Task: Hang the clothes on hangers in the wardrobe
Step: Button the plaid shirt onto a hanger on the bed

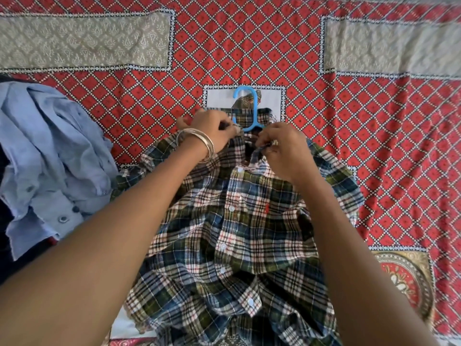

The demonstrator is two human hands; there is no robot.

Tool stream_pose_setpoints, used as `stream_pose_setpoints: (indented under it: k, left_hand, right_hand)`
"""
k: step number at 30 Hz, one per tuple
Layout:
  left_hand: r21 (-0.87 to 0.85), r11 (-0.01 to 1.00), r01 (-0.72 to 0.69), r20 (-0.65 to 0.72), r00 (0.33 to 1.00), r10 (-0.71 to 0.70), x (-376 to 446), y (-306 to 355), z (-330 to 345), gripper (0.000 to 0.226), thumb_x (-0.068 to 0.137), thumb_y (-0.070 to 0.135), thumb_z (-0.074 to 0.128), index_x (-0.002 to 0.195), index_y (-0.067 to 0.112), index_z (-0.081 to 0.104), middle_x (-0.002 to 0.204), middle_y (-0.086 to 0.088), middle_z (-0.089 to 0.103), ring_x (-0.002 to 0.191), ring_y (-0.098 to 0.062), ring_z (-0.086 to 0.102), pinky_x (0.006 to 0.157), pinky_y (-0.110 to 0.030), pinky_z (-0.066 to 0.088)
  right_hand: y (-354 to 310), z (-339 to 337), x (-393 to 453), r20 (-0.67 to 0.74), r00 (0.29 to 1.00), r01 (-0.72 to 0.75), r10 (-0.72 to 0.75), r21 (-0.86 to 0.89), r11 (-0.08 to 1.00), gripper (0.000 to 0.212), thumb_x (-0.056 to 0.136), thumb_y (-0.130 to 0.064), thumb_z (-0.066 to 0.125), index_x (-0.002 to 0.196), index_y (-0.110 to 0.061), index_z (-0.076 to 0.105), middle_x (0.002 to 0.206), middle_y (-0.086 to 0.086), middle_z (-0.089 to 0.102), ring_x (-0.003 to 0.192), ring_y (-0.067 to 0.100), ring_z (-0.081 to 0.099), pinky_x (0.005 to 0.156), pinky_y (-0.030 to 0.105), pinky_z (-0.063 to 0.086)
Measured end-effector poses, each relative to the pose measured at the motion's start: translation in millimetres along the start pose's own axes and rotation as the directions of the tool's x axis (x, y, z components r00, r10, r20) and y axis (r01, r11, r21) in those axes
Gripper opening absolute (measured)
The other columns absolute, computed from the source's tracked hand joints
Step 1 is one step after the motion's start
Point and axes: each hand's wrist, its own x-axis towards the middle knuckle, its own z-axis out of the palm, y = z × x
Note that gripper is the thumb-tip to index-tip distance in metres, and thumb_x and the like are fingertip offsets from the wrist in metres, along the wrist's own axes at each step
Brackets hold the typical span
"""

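Plaid shirt (pixel 232 236) lies on red patterned bedspread (pixel 374 121).

- Left hand (pixel 212 131): bare, no rings discernible; fingertips partly blurred.
- Left wrist: carries a set of thin silver-coloured metal bangles (pixel 198 143), stacked close together, plain and polished, no stones or engraving visible.
- Left forearm: bare up to the frame edge; no sleeve, no watch.
- Right hand (pixel 282 151): bare, no rings discernible.
- Right wrist and forearm: bare up to the frame edge; no bangle, strap or sleeve visible.
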Motion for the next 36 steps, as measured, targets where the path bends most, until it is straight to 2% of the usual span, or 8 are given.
stream_pose_setpoints:
  k: [3,5,11,17,24,28,31,36]
  left_hand:
    - [-0.181,0.983,0.023,0.091,0.996,-0.007,1,5,-9,0.022,0.084,0.043,0.066,0.087,0.022,0.072,0.070,0.007,0.059,0.067,-0.013,0.049,0.067,-0.027,0.038]
    - [-0.216,0.976,0.038,0.169,0.986,-0.001,2,10,-15,0.018,0.083,0.042,0.069,0.083,0.024,0.070,0.064,0.005,0.056,0.058,-0.013,0.046,0.053,-0.025,0.035]
    - [-0.286,0.954,0.089,0.212,0.977,-0.028,-2,22,-11,0.007,0.081,0.033,0.072,0.075,0.029,0.072,0.086,0.001,0.070,0.088,-0.020,0.064,0.086,-0.041,0.053]
    - [-0.258,0.957,0.135,0.175,0.980,-0.091,0,32,-8,0.013,0.079,0.029,0.071,0.089,0.023,0.076,0.092,-0.002,0.071,0.088,-0.021,0.062,0.085,-0.038,0.053]
    - [-0.104,0.994,-0.029,0.185,0.981,0.048,-1,28,-11,0.017,0.089,0.032,0.063,0.099,0.025,0.074,0.071,0.006,0.059,0.075,-0.019,0.055,0.062,-0.026,0.038]
    - [0.076,0.983,-0.167,0.223,0.964,0.146,-9,24,-14,0.033,0.094,0.051,0.046,0.104,0.028,0.067,0.074,0.008,0.055,0.072,-0.016,0.050,0.075,-0.034,0.029]
    - [0.095,0.976,-0.195,0.097,0.978,0.186,-13,15,-1,0.034,0.083,0.059,0.058,0.104,0.034,0.065,0.097,0.007,0.067,0.096,-0.020,0.056,0.091,-0.038,0.028]
    - [-0.033,0.997,-0.074,-0.011,0.997,0.073,-13,17,10,0.017,0.083,0.046,0.065,0.095,0.034,0.069,0.102,0.009,0.068,0.102,-0.019,0.056,0.089,-0.037,0.027]
  right_hand:
    - [-7,7,-4,-0.074,0.996,0.043,-0.042,0.005,0.999,0.024,0.077,0.012,0.058,0.090,-0.003,0.073,0.102,0.012,0.058,0.089,0.020,0.051,0.073,0.022,0.039]
    - [-14,17,-1,-0.134,0.990,0.045,-0.047,-0.020,0.999,0.023,0.077,0.009,0.062,0.092,-0.003,0.074,0.099,0.012,0.060,0.086,0.022,0.053,0.071,0.025,0.038]
    - [-13,26,-4,-0.254,0.966,0.044,-0.043,-0.003,0.999,0.019,0.072,0.004,0.071,0.089,-0.005,0.075,0.092,0.010,0.069,0.084,0.027,0.064,0.073,0.038,0.054]
    - [-10,20,2,-0.299,0.953,-0.055,0.058,0.018,0.998,0.013,0.077,-0.005,0.069,0.090,-0.006,0.070,0.088,0.006,0.068,0.078,0.022,0.061,0.071,0.042,0.051]
    - [-6,11,7,-0.154,0.988,-0.007,-0.016,-0.153,0.988,0.019,0.083,-0.018,0.068,0.101,-0.023,0.072,0.101,-0.006,0.070,0.106,0.023,0.056,0.102,0.061,0.028]
    - [-5,2,11,-0.057,0.998,-0.021,0.011,-0.170,0.985,0.021,0.086,-0.019,0.062,0.104,-0.025,0.071,0.101,-0.006,0.069,0.111,0.023,0.046,0.102,0.056,0.025]
    - [-5,-1,16,0.036,0.999,0.002,0.006,-0.223,0.975,0.020,0.087,-0.020,0.060,0.104,-0.026,0.069,0.103,-0.006,0.067,0.114,0.021,0.040,0.103,0.057,0.021]
    - [-1,-4,20,0.133,0.990,-0.001,0.037,-0.261,0.965,0.017,0.091,-0.017,0.058,0.107,-0.020,0.063,0.098,-0.005,0.057,0.117,0.020,0.033,0.105,0.058,0.015]
